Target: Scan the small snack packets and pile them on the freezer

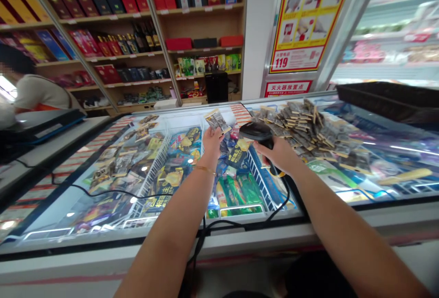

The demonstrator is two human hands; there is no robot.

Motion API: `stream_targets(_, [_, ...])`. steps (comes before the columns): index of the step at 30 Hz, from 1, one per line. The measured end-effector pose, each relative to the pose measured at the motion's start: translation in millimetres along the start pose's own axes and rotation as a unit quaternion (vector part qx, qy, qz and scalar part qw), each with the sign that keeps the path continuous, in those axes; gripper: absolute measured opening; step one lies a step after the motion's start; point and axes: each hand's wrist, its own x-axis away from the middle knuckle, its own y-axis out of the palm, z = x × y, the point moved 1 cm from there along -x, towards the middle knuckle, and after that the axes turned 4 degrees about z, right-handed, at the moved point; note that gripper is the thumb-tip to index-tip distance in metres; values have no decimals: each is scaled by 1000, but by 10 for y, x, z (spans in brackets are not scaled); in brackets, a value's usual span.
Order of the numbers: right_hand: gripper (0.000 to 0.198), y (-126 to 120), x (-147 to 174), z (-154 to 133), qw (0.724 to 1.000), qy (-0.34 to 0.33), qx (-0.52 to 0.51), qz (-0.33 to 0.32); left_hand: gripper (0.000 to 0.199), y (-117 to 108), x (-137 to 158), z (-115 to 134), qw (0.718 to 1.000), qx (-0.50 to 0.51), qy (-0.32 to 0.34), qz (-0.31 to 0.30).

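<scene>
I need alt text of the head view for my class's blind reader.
A person's left hand holds a small packet and the right hand a black handheld scanner, above a glass-topped chest; heaped packets lie at right.

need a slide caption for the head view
Left hand holding a small packet, right hand a black handheld scanner, above a glass-topped case.

Hands: two, left hand [212,140] and right hand [281,155], near centre. Held packet [216,119]: one, centre. Handheld scanner [256,131]: one, towards 3 o'clock. Heaped packets [302,126], 3 o'clock: many, overlapping, exact number unclear. Dark tray [380,101], 3 o'clock: one. Flat boxes [205,42], 12 o'clock: three. Co-worker [44,91], 9 o'clock: one.
</scene>
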Motion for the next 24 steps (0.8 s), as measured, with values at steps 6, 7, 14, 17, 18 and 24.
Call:
stream_targets(6, [28,78,30,-61,999,-3,33,-11,24,-9,3,-20,998,-12,34,-41])
stream_targets(7, [28,85,29,-60,999,-1,33,-12,25,-11,3,-27,998,-13,37,-48])
stream_targets(14, [26,95,27,-79,999,1,35,-13,39,6,55,-20,996,-38,40,-65])
stream_targets(17, [26,93,26,-86,999,-3,44,-15,39,20,73,-9,996,-41,40,-65])
stream_targets(18, [26,92,24,-84,999,-5,46,-17,38,22,75,-8,996,-40,39,-65])
stream_targets(24, [25,80,15,-59,999,-2,46,-22,32,12,58,-27,997,-34,38,-62])
